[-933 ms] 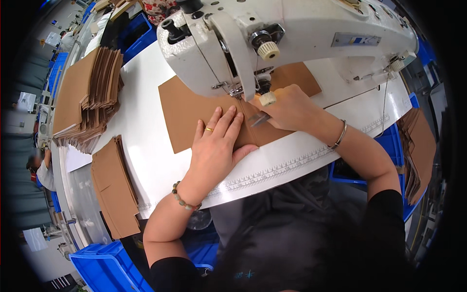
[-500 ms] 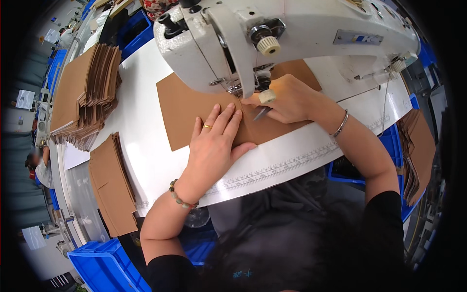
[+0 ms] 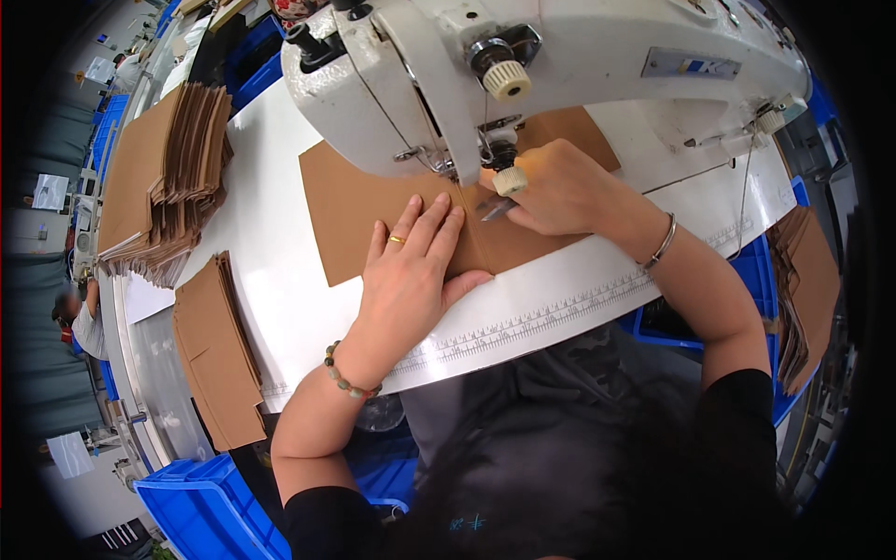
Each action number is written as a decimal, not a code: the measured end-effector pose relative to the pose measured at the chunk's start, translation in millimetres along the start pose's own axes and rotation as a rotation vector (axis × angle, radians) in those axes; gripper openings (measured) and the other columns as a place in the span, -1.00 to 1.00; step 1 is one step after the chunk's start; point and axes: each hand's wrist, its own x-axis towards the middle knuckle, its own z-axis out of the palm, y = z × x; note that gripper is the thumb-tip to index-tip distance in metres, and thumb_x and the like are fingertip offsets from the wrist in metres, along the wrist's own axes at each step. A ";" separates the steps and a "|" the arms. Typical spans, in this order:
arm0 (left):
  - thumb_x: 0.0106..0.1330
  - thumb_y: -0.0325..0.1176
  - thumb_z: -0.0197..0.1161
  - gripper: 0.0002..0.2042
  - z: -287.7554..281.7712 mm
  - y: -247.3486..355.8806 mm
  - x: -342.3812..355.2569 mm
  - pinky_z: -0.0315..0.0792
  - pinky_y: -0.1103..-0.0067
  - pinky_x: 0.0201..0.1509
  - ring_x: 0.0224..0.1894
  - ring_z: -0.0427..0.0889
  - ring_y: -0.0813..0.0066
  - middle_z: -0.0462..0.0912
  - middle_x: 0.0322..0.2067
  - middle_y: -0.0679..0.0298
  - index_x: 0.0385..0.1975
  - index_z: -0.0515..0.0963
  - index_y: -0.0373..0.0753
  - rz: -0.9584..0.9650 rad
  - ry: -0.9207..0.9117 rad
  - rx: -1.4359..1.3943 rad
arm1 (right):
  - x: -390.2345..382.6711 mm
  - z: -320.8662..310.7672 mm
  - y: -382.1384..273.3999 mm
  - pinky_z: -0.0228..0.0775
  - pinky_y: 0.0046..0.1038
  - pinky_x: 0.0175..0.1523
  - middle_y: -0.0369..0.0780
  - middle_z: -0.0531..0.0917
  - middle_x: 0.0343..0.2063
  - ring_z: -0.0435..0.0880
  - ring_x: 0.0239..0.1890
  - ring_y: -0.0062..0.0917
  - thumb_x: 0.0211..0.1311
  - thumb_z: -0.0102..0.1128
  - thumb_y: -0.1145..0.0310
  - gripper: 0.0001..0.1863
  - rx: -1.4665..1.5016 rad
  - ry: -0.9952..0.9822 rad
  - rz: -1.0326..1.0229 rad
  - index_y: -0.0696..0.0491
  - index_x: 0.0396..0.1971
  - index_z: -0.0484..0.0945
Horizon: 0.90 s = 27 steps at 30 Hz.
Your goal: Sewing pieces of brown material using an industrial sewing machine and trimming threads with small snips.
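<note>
A flat brown piece of material [image 3: 341,219] lies on the white table under the head of a sewing machine [image 3: 373,103]. A crease or seam line runs down it just right of my left hand. My left hand [image 3: 415,252] rests flat on the piece, fingers stretched out, left of the needle area. Just right of the needle, my right hand [image 3: 565,191] is closed around small metal thread snips [image 3: 495,208], whose two blades show beside the line. The machine's front parts hide some of the right fingers, and the snips' handles are inside the hand.
A tall stack of brown pieces [image 3: 168,177] stands at the left, with a smaller stack [image 3: 215,359] nearer me. More brown pieces [image 3: 807,289] hang over a blue crate at the right. A blue crate [image 3: 210,509] sits lower left. A ruler strip [image 3: 551,317] follows the table's front edge.
My right hand has drawn its fingertips back from the needle area, and the snips' blades now show spread apart. My left hand has stayed on the brown piece.
</note>
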 end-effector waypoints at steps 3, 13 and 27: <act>0.18 0.17 0.35 -0.26 -0.8 0.0 0.1 0.29 0.04 0.39 0.40 0.40 0.12 0.49 0.31 0.18 0.27 0.49 -0.20 -0.005 -0.002 0.008 | 0.1 -0.2 0.7 0.53 -0.36 -0.43 -0.24 0.66 -0.44 0.72 -0.46 -0.38 0.06 0.33 0.27 -0.78 0.031 -0.001 0.013 0.04 -0.32 0.59; 0.17 0.17 0.35 -0.26 1.0 -1.1 0.4 0.29 0.04 0.39 0.40 0.39 0.12 0.49 0.31 0.18 0.27 0.49 -0.19 -0.004 0.007 0.004 | -2.0 5.3 4.0 0.53 -0.37 -0.43 -0.25 0.66 -0.33 0.70 -0.49 -0.35 0.05 0.34 0.31 -0.74 0.007 0.027 -0.030 0.03 -0.24 0.60; 0.19 0.17 0.33 -0.25 2.6 -4.7 4.4 0.29 0.03 0.38 0.42 0.38 0.11 0.47 0.32 0.17 0.30 0.47 -0.18 -0.008 0.000 0.011 | -4.8 -1.4 0.1 0.46 -0.30 -0.45 -0.22 0.64 -0.56 0.68 -0.51 -0.31 0.11 0.40 0.16 -0.68 -0.013 0.005 0.063 -0.06 -0.15 0.63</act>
